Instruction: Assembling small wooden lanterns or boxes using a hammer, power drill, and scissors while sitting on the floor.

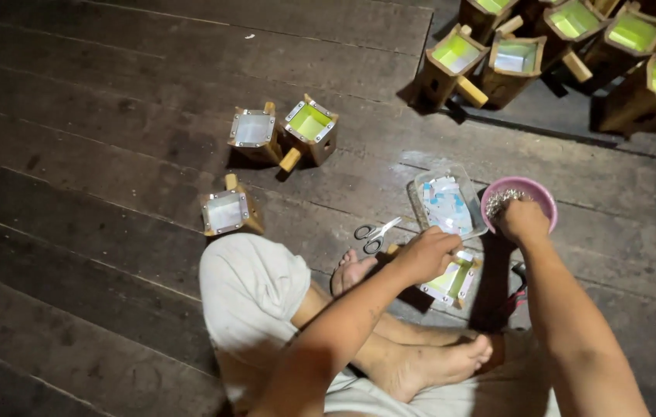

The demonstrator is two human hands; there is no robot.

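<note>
A person sitting cross-legged on the dark plank floor [96, 108] is gripping a small wooden box with a yellow-green panel [451, 282] with left hand [427, 255] fingers curled, while right hand [523, 220] fingers are dipping, bunched, into the pink round bowl [544, 194] just right.

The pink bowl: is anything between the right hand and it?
Nothing visible. The right hand already reaches into the pink bowl, its fingers over the small shiny pieces inside. The left hand rests on a small wooden box beside it.
</note>
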